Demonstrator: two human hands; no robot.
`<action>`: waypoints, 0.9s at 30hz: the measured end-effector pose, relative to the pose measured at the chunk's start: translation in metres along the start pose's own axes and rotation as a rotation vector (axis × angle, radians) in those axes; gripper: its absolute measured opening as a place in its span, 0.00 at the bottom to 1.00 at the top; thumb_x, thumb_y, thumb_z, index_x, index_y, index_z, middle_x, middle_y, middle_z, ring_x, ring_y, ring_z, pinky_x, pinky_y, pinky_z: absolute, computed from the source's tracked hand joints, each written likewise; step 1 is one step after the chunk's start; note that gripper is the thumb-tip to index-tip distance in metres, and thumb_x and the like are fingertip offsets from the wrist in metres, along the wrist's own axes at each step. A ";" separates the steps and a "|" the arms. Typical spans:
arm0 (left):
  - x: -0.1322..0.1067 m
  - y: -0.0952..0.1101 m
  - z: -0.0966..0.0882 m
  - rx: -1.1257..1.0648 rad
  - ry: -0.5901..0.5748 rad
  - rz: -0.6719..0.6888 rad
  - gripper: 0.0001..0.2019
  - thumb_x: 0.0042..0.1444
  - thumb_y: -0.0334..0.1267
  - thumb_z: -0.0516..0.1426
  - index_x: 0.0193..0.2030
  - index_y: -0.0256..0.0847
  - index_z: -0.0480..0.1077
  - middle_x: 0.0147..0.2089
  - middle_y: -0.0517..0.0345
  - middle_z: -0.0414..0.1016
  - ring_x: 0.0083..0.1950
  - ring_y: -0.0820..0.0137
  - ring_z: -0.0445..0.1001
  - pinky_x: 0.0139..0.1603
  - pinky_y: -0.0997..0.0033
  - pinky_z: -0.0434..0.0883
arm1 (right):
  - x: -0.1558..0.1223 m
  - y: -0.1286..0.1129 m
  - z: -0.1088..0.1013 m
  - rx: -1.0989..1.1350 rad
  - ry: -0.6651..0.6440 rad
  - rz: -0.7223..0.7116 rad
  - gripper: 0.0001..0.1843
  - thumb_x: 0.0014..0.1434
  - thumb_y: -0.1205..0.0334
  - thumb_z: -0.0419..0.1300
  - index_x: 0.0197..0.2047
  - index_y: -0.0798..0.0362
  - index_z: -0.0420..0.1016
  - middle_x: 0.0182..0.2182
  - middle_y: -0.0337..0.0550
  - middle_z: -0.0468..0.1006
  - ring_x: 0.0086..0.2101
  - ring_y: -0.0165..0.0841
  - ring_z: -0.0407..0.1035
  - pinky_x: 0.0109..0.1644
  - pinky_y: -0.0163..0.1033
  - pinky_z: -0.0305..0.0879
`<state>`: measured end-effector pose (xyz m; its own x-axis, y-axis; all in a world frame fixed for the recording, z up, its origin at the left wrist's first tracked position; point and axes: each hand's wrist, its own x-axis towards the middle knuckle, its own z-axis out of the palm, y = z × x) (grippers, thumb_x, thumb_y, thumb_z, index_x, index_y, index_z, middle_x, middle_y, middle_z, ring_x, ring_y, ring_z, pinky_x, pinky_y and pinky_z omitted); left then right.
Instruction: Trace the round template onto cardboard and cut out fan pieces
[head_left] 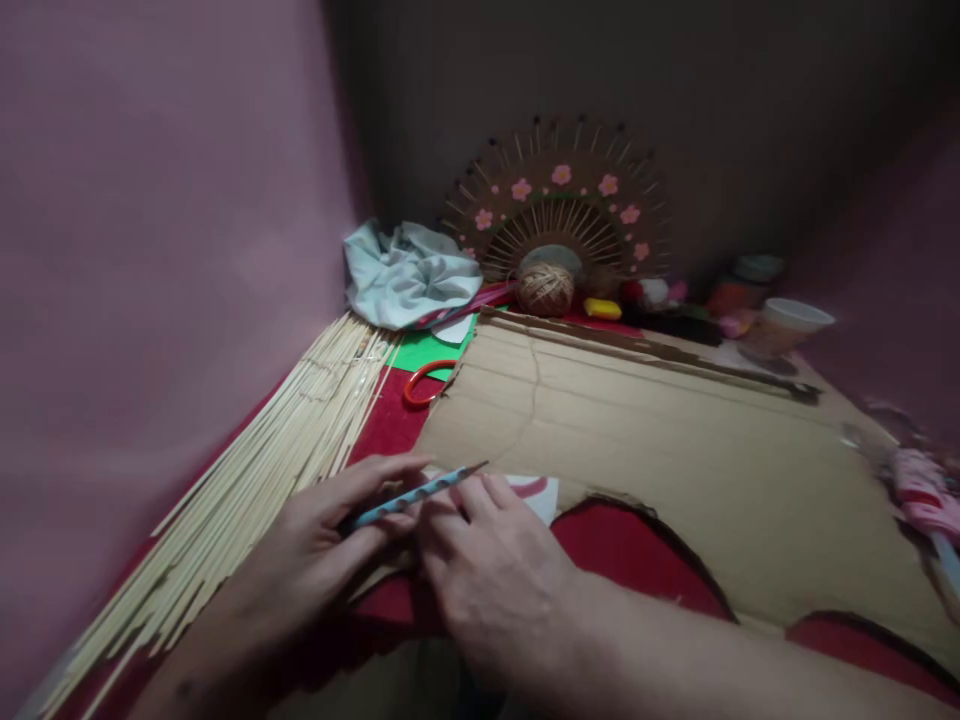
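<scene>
My left hand [330, 540] is closed round a blue patterned pencil [420, 491], whose tip points right over a sheet of brown cardboard [637, 440]. My right hand [487, 570] lies beside it, palm down, with its fingers pressed on the cardboard's near edge next to a small white shape with a red mark [538, 493]. The cardboard has curved cut-outs along its near edge, where the red table cover [622, 550] shows through.
A long bundle of thin bamboo sticks [262, 470] runs along the left by the pink wall. Red-handled scissors [424, 385] lie on green paper. At the back stand a stick fan with pink flowers [562, 215], a twine ball [545, 288], crumpled cloth [409, 275] and a cup [791, 325].
</scene>
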<state>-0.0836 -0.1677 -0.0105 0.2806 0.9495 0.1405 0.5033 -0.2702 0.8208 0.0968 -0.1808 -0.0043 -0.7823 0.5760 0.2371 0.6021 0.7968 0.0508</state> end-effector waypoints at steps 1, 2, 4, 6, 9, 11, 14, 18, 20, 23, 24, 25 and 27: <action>0.001 0.001 0.000 -0.012 -0.044 -0.012 0.15 0.55 0.41 0.56 0.50 0.50 0.70 0.48 0.58 0.76 0.45 0.65 0.76 0.44 0.72 0.73 | -0.003 0.001 0.000 -0.001 0.030 0.007 0.19 0.59 0.65 0.48 0.49 0.65 0.70 0.43 0.58 0.71 0.41 0.46 0.63 0.41 0.52 0.62; 0.003 0.002 0.001 -0.023 -0.075 -0.019 0.15 0.56 0.40 0.56 0.51 0.50 0.70 0.49 0.58 0.76 0.47 0.66 0.75 0.47 0.71 0.72 | -0.006 0.004 -0.001 0.009 0.055 0.012 0.20 0.60 0.66 0.47 0.52 0.67 0.68 0.46 0.61 0.70 0.43 0.46 0.63 0.43 0.52 0.62; 0.005 0.005 0.002 -0.020 -0.053 0.007 0.14 0.55 0.40 0.56 0.49 0.49 0.71 0.49 0.58 0.76 0.47 0.67 0.74 0.48 0.72 0.71 | -0.012 0.015 -0.007 0.163 0.004 0.027 0.18 0.61 0.68 0.48 0.52 0.65 0.69 0.47 0.57 0.72 0.46 0.42 0.63 0.48 0.47 0.61; 0.006 0.008 0.004 -0.008 -0.040 0.005 0.15 0.53 0.39 0.58 0.49 0.47 0.71 0.50 0.58 0.75 0.49 0.66 0.73 0.50 0.71 0.69 | -0.017 0.032 -0.014 0.361 -0.060 -0.007 0.18 0.59 0.68 0.51 0.53 0.58 0.69 0.51 0.49 0.71 0.48 0.37 0.62 0.51 0.44 0.61; 0.006 0.011 0.006 -0.030 -0.039 -0.016 0.16 0.51 0.39 0.60 0.49 0.46 0.71 0.49 0.58 0.75 0.49 0.67 0.73 0.50 0.71 0.69 | -0.021 0.056 -0.024 0.512 -0.135 -0.057 0.24 0.57 0.75 0.51 0.56 0.50 0.66 0.56 0.39 0.67 0.51 0.32 0.61 0.52 0.41 0.61; 0.005 0.011 0.007 -0.028 -0.023 -0.025 0.16 0.51 0.39 0.59 0.48 0.47 0.72 0.48 0.59 0.76 0.48 0.67 0.73 0.49 0.71 0.69 | -0.021 0.063 -0.030 0.570 -0.197 -0.080 0.24 0.58 0.75 0.51 0.55 0.48 0.67 0.57 0.36 0.67 0.53 0.31 0.59 0.55 0.39 0.60; 0.003 0.013 0.007 0.027 -0.029 -0.016 0.19 0.50 0.39 0.60 0.50 0.47 0.71 0.48 0.59 0.75 0.47 0.67 0.73 0.47 0.72 0.69 | -0.020 0.066 -0.037 0.574 -0.250 -0.117 0.20 0.57 0.70 0.55 0.53 0.48 0.70 0.56 0.37 0.68 0.55 0.32 0.58 0.57 0.39 0.58; 0.004 0.016 0.005 0.119 -0.106 0.043 0.24 0.46 0.41 0.63 0.52 0.47 0.69 0.49 0.58 0.73 0.48 0.66 0.71 0.47 0.69 0.68 | -0.018 0.068 -0.037 0.515 -0.251 -0.121 0.18 0.54 0.65 0.60 0.50 0.47 0.73 0.54 0.39 0.70 0.51 0.37 0.62 0.54 0.43 0.60; 0.004 0.016 0.005 0.137 -0.119 0.059 0.23 0.46 0.41 0.62 0.52 0.48 0.69 0.48 0.58 0.72 0.48 0.66 0.70 0.47 0.69 0.68 | -0.018 0.071 -0.034 0.523 -0.233 -0.136 0.19 0.55 0.63 0.59 0.51 0.47 0.72 0.54 0.37 0.69 0.50 0.36 0.62 0.53 0.43 0.60; 0.005 0.016 0.006 0.151 -0.104 0.070 0.23 0.47 0.41 0.62 0.52 0.47 0.69 0.47 0.59 0.72 0.47 0.68 0.70 0.47 0.71 0.67 | -0.019 0.073 -0.031 0.523 -0.217 -0.159 0.19 0.57 0.63 0.57 0.53 0.46 0.71 0.55 0.36 0.69 0.50 0.36 0.61 0.54 0.43 0.58; 0.004 0.016 0.007 0.151 -0.096 0.075 0.22 0.47 0.41 0.62 0.52 0.47 0.69 0.47 0.59 0.72 0.47 0.68 0.69 0.47 0.71 0.66 | -0.020 0.074 -0.031 0.519 -0.219 -0.158 0.19 0.58 0.63 0.56 0.53 0.46 0.71 0.55 0.36 0.69 0.50 0.35 0.61 0.54 0.43 0.58; 0.004 0.016 0.007 0.152 -0.090 0.079 0.22 0.47 0.41 0.62 0.51 0.46 0.69 0.47 0.59 0.72 0.47 0.68 0.69 0.47 0.72 0.66 | -0.021 0.074 -0.030 0.518 -0.220 -0.154 0.19 0.59 0.63 0.55 0.53 0.46 0.70 0.55 0.36 0.69 0.50 0.35 0.60 0.55 0.43 0.57; 0.004 0.016 0.008 0.154 -0.084 0.084 0.22 0.48 0.41 0.62 0.51 0.47 0.69 0.47 0.59 0.72 0.47 0.68 0.69 0.47 0.71 0.66 | -0.022 0.073 -0.030 0.513 -0.215 -0.141 0.19 0.59 0.64 0.56 0.54 0.46 0.70 0.54 0.36 0.69 0.50 0.35 0.60 0.54 0.43 0.57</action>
<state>-0.0676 -0.1697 -0.0016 0.3903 0.9079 0.1529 0.5927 -0.3749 0.7128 0.1625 -0.1406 0.0231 -0.8967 0.4389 0.0574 0.3765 0.8245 -0.4225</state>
